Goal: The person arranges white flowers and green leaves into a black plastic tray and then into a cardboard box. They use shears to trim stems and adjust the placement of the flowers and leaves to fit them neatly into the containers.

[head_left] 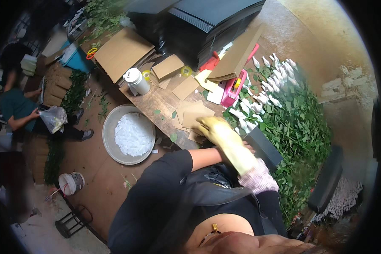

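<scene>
My right hand (213, 128), in a pale yellow rubber glove with a pinkish knitted cuff, reaches over the table. Its fingers are at the edge of a small brown cardboard piece (195, 119), one of several lying loosely overlapped. Blur hides whether they grip it. Beneath the gloved forearm, my bare left arm crosses to the right. My left hand (250, 147) is mostly covered there, and its visible fingers bend against the edge of a long dark grey box (263, 147). To the right lie leafy green stems (300, 135) with white-sleeved flower heads (275, 82).
On the wooden table (163, 106) are a white lidded jug (136, 81), cardboard stacks (123, 53), tape rolls and a pink tape dispenser (231, 92). A round basin (108, 139) of white pieces stands below. Another person (19, 108) holds a plastic bag at far left.
</scene>
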A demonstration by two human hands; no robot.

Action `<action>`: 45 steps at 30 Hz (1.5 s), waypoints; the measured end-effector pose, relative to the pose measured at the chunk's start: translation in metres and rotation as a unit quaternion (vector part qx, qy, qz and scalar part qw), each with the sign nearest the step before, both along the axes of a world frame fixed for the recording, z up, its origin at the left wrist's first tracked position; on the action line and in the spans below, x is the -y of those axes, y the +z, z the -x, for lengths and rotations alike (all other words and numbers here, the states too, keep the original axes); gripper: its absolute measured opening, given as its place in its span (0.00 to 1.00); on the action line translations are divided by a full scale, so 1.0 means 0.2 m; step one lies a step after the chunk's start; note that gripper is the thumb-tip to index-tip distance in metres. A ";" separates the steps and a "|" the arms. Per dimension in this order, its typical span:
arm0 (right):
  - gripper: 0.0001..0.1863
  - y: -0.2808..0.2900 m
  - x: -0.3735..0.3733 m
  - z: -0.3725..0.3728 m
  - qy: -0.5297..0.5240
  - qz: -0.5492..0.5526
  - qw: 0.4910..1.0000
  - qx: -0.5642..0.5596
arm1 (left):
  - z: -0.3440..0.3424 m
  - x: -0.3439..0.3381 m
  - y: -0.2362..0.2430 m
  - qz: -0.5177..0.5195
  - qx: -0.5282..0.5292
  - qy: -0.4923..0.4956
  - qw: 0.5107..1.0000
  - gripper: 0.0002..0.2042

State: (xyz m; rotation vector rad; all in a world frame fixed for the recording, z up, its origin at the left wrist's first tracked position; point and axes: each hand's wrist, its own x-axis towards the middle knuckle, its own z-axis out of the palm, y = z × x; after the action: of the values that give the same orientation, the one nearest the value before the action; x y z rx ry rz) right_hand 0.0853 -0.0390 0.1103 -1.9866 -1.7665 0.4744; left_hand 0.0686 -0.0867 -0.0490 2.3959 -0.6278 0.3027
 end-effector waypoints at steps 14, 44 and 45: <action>0.14 -0.06 -0.07 -0.07 -0.061 0.165 0.984 0.024 | -0.01 0.00 0.12 0.035 -0.069 -0.045 0.996 0.27; 0.30 0.17 1.01 -0.16 -0.387 0.404 0.777 -0.288 | 0.19 -0.18 0.60 -0.053 -0.014 0.006 0.998 0.14; 0.31 0.25 1.01 -0.16 -0.396 0.413 0.772 -0.278 | 0.20 -0.17 0.56 -0.073 -0.057 0.017 0.996 0.12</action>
State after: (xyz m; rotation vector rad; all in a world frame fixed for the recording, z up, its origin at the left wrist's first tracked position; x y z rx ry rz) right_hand 0.1168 -0.2410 0.1593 -2.4852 -0.2254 1.4888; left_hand 0.0288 -0.0531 0.0637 2.5459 -0.5755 0.1365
